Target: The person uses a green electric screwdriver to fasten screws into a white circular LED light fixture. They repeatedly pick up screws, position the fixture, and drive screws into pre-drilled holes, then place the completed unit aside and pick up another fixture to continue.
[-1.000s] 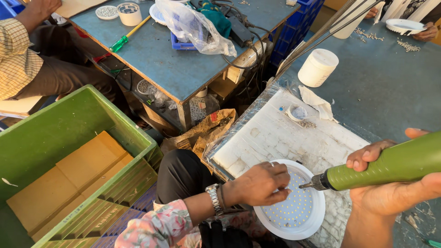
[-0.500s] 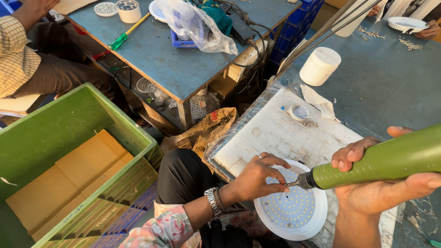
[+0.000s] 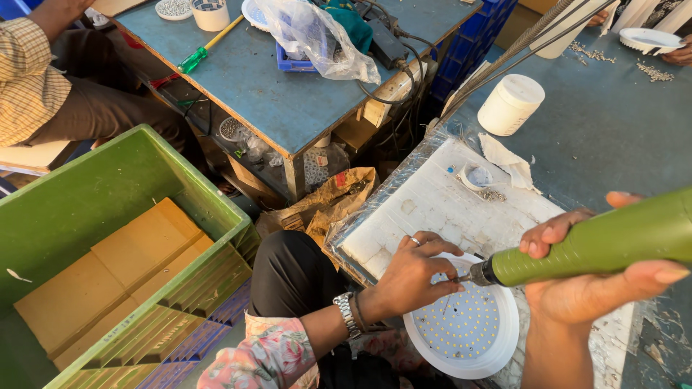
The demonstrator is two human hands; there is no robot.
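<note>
Round white lamp panel (image 3: 461, 328), dotted with small lights, lies on the white board (image 3: 432, 202) atop the surface. Left hand (image 3: 411, 274) fingers pinched together at its rim; right hand (image 3: 591, 288) fingers clamped round the green electric screwdriver (image 3: 598, 241), tip touching the panel. Step in hand, by appearance: fastening; the tip needs holding square.

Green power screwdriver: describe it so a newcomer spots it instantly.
Start at the white foam-covered board on the grey bench, then the round white LED panel at its near edge. The green power screwdriver lies across the right hand, bit down at the panel; the other green screwdriver is slim and hand-driven.
</note>
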